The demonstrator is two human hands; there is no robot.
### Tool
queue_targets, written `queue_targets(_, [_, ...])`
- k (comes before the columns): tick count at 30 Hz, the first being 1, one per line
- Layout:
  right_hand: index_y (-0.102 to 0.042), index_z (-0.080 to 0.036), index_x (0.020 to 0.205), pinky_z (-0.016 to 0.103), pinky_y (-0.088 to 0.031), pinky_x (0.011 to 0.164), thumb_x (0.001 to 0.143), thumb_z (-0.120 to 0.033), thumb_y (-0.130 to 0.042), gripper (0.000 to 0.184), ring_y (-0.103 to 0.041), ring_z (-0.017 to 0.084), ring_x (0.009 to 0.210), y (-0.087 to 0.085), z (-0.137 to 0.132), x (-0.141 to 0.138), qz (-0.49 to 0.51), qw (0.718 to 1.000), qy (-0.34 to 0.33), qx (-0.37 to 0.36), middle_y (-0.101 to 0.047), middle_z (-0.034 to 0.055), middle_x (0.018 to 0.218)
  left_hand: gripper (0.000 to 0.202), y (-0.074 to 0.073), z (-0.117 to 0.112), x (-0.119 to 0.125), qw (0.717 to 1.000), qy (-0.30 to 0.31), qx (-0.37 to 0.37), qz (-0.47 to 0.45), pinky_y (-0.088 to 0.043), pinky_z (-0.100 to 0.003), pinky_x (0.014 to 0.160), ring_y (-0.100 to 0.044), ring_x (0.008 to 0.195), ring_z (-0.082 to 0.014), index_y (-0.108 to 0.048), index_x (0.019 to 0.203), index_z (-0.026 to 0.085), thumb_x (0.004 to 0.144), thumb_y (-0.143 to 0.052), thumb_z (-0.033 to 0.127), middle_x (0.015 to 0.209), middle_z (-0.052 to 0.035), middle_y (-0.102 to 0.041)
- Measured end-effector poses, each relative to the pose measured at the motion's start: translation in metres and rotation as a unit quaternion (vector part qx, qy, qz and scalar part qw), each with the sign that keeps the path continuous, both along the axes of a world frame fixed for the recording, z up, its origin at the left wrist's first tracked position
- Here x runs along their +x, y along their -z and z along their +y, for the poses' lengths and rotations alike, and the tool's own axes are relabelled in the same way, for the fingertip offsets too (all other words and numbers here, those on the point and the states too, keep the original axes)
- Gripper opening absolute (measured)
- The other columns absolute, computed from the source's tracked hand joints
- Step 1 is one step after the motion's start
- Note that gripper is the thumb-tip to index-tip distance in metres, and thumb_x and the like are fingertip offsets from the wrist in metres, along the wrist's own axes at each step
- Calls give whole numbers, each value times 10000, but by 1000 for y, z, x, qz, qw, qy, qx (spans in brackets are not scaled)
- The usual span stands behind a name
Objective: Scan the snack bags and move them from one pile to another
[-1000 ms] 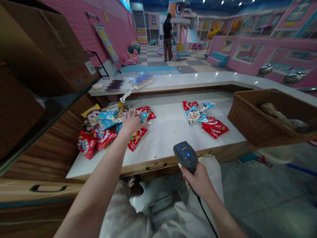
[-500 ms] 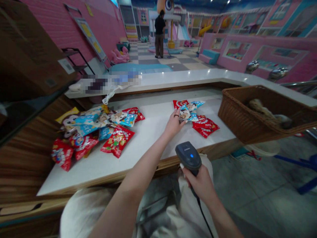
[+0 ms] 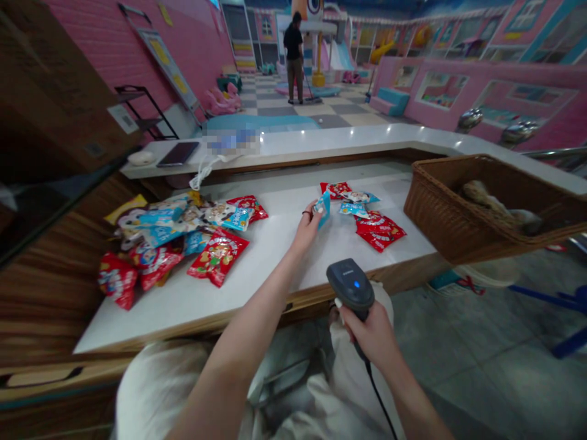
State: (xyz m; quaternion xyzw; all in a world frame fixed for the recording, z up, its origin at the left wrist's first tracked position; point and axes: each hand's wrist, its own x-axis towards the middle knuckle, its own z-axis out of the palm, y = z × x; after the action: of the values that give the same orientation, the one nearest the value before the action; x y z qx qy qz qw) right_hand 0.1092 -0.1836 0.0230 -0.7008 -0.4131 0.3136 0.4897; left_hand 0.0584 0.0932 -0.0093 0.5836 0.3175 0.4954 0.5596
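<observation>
Between the fingers of my left hand (image 3: 308, 227) is a blue snack bag (image 3: 323, 208), tilted up on edge over the white counter (image 3: 275, 263). My right hand (image 3: 373, 333) is closed around the handle of a dark barcode scanner (image 3: 351, 284) with a blue light, held above my lap. Just right of my left hand lie a red snack bag (image 3: 334, 190), blue-and-white snack bags (image 3: 360, 197) and more red snack bags (image 3: 380, 230). A larger heap of blue, red and yellow snack bags (image 3: 160, 223) covers the counter's left side, with a red bag (image 3: 218, 256) at its front.
A wicker basket (image 3: 440, 208) with something pale inside stands at the right. A cardboard box (image 3: 55, 91) hangs over the left edge. On the raised ledge lie a dark tablet or phone (image 3: 178, 154) and a white cable (image 3: 202, 174). A person (image 3: 294, 58) stands farther back.
My left hand has lifted a blue snack bag off the small right-hand pile and moved it left. The scanner has hardly moved. The person in the background has shifted slightly.
</observation>
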Motion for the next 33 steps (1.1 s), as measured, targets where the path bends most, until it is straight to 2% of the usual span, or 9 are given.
queue_targets(2, [-629,-255,643,269,-462,434,813,-472,-685,281,-584,190,372,-3,1,-7,19,1000,-11,-3,-549,-33,412,332,1,-8,-32,992,-14,-103,-68,-516,-364,1133,-703,1248,-240,-713,1254,214,976,-710,397,1305,-76,-768])
queue_targets(5, [-615,-259,640,271,-463,428,795,-486,-691,286,-604,197,373,-5,4,-17,42,999,-26,-17,-575,-22,428,297,2,-23,-81,962,-42,-237,-127,-597,-298,922,-760,1011,-203,-725,1118,211,927,-781,431,1036,-35,-799])
queue_targets(8, [-599,-263,653,270,-467,432,796,-491,-691,284,-617,202,375,-5,8,-29,50,998,-42,-21,-589,-17,435,316,2,-41,-122,949,-54,-278,-139,-613,-279,798,-761,859,-186,-728,1072,194,908,-809,452,922,-32,-792])
queue_targets(11, [-604,-261,672,269,-466,442,814,-480,-681,272,-628,202,395,-5,12,-40,37,997,-62,-12,-606,-8,455,380,2,-61,-146,952,-34,-273,-133,-627,-300,834,-776,874,-200,-746,1067,170,833,-902,424,938,-60,-813])
queue_targets(15, [-610,-261,682,268,-457,433,851,-479,-674,284,-615,199,388,-6,15,-52,18,995,-94,-13,-604,-6,454,475,7,-74,-153,958,-34,-249,-136,-626,-302,862,-777,879,-200,-763,1006,171,708,-1000,455,916,-53,-820])
queue_targets(20, [-606,-264,700,271,-461,426,855,-466,-675,263,-619,205,387,-6,17,-58,-3,994,-106,-8,-631,5,480,524,15,-71,-149,958,-66,-231,-154,-611,-283,810,-750,819,-175,-755,951,187,667,-998,554,887,-22,-809])
queue_targets(23, [-605,-266,700,277,-470,431,863,-474,-666,271,-620,211,383,-6,18,-60,-11,994,-106,-12,-623,4,471,567,18,-70,-149,964,-62,-218,-138,-593,-274,771,-721,778,-166,-755,928,184,634,-997,604,849,-11,-792])
queue_targets(27, [-610,-266,697,278,-468,435,872,-481,-656,281,-624,213,386,-9,18,-63,-18,994,-110,-14,-617,3,461,548,21,-70,-150,967,-49,-210,-138,-589,-284,790,-722,802,-167,-758,918,189,655,-981,615,870,-10,-792])
queue_targets(33, [-600,-267,664,271,-472,452,869,-493,-649,308,-632,206,396,-15,16,-65,-20,994,-111,-14,-599,-3,442,590,24,-69,-149,971,-43,-196,-134,-592,-340,849,-760,886,-233,-774,976,172,639,-980,610,938,-49,-815])
